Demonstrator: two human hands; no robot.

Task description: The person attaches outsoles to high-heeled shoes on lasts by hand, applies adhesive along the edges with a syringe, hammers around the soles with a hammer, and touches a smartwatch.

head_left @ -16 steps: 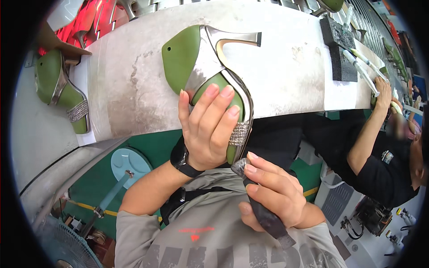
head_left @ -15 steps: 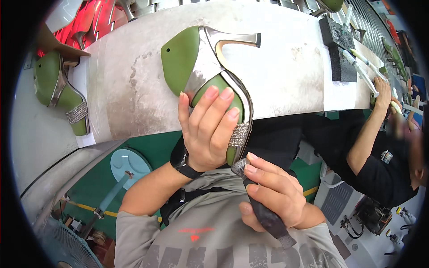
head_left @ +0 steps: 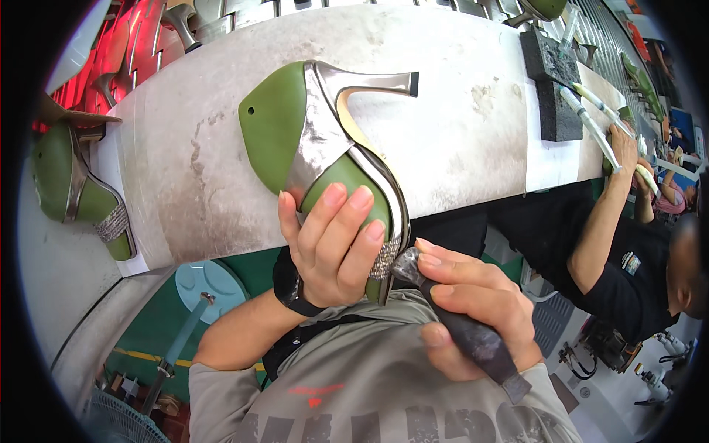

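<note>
shifted since the earlier frame: the dark tool [head_left: 484,343], its blunt tip then by the toe, now at the sole edge beside the beaded band [head_left: 385,260]; contact cannot be told. right hand [head_left: 480,295]: grip pinching the tool. left hand [head_left: 329,251]: grip clasping the green-and-silver shoe [head_left: 321,151] by its front, its heel over the bench [head_left: 458,148], toe past the near edge. at left, a second shoe [head_left: 77,177]; at right, dark blocks [head_left: 557,107] with white syringes [head_left: 591,128].

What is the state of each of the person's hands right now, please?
Left hand: closed around the silver high-heeled shoe on its green last.
Right hand: closed, holding the dark tool.
</note>
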